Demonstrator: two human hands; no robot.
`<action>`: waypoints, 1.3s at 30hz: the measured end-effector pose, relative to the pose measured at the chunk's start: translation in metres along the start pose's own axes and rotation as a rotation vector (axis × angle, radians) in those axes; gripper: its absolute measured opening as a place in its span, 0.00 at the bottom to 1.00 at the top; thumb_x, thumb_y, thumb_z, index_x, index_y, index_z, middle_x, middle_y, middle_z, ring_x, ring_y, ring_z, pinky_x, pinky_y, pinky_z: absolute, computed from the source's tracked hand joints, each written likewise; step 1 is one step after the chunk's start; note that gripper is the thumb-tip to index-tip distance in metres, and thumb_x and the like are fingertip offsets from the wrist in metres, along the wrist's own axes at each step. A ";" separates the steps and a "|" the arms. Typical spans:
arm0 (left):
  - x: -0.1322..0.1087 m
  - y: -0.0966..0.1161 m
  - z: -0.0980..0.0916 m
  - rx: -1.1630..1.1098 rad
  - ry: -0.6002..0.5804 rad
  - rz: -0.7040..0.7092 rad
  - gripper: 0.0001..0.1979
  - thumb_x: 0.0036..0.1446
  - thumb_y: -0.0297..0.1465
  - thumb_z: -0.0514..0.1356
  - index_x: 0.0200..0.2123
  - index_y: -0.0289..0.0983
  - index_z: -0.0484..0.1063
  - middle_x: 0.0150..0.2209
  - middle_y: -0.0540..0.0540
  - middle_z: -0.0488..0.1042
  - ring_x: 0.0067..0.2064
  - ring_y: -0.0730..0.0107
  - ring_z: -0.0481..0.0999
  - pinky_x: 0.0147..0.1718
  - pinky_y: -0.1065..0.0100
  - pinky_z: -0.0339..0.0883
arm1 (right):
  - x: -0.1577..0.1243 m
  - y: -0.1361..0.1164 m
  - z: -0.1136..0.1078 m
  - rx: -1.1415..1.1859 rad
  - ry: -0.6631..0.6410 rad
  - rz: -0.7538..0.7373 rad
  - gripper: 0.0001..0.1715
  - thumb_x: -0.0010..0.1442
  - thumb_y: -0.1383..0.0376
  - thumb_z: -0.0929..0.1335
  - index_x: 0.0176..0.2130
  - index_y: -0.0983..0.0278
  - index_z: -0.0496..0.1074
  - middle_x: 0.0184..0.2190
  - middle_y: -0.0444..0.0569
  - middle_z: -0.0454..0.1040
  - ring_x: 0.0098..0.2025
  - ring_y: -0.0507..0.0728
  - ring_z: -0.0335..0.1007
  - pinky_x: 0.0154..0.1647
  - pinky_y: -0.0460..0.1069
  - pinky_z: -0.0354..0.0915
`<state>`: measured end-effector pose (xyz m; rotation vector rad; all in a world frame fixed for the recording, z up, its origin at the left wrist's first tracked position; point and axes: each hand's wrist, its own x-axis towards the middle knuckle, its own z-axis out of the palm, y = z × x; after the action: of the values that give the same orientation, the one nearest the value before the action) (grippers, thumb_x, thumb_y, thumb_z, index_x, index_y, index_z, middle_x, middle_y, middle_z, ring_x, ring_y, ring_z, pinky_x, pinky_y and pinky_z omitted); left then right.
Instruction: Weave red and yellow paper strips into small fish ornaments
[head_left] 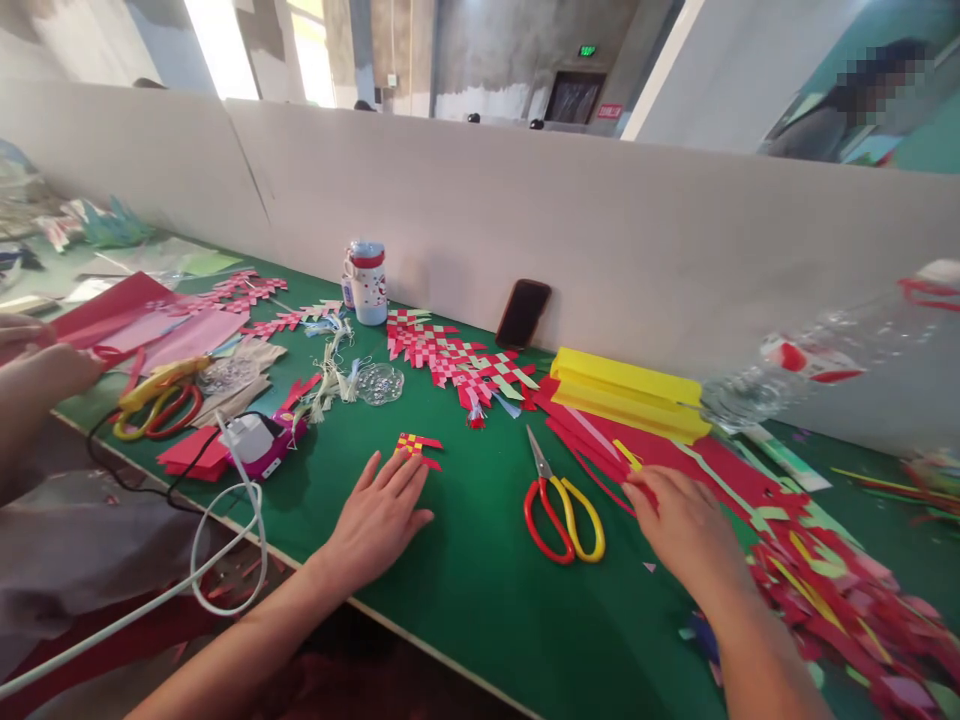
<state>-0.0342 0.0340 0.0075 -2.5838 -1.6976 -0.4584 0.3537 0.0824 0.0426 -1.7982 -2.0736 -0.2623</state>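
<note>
My left hand (pixel 384 515) lies flat on the green tabletop (pixel 465 620), fingers stretched out. Its fingertips rest on the near edge of a small woven piece of red and yellow paper strips (pixel 411 442). Over at the right, the fingers of my right hand (pixel 686 525) are curled together at a short yellow paper strip (pixel 627 454), which sticks out past the fingertips. Under that strip are long red paper strips (pixel 577 432). Between my hands lie scissors (pixel 556 490) with one red and one yellow handle, blades slightly apart.
Woven paper fish-like pieces (pixel 457 358), a phone (pixel 523 313) and a cup (pixel 369 285) are along the partition. Folded yellow paper (pixel 630 390), a plastic bottle (pixel 810 350) and scraps (pixel 832 610) lie right. A power strip (pixel 277 445) and a co-worker's hands (pixel 56 365) are left.
</note>
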 end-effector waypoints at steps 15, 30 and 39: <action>0.005 -0.016 0.012 0.025 -0.041 0.038 0.28 0.66 0.47 0.50 0.62 0.39 0.63 0.65 0.40 0.63 0.66 0.55 0.61 0.66 0.43 0.40 | -0.013 -0.080 0.005 0.211 -0.092 -0.020 0.17 0.63 0.68 0.56 0.44 0.59 0.69 0.35 0.51 0.80 0.38 0.60 0.77 0.38 0.52 0.69; 0.055 -0.034 0.016 0.069 0.000 -0.010 0.19 0.64 0.41 0.53 0.48 0.34 0.73 0.58 0.30 0.66 0.55 0.43 0.71 0.57 0.29 0.46 | -0.046 -0.036 -0.015 0.092 -0.177 0.147 0.18 0.66 0.71 0.59 0.48 0.59 0.72 0.40 0.49 0.79 0.42 0.56 0.76 0.45 0.50 0.69; 0.070 0.023 0.023 -0.244 0.272 0.276 0.12 0.65 0.30 0.52 0.45 0.40 0.74 0.53 0.39 0.70 0.54 0.56 0.71 0.55 0.50 0.63 | -0.008 0.100 -0.017 -0.200 -0.247 0.367 0.18 0.66 0.59 0.66 0.53 0.62 0.69 0.54 0.53 0.70 0.50 0.58 0.71 0.50 0.58 0.69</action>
<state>0.0174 0.0918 0.0066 -2.7018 -1.2458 -1.0010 0.4557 0.0852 0.0445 -2.3954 -1.8721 -0.1550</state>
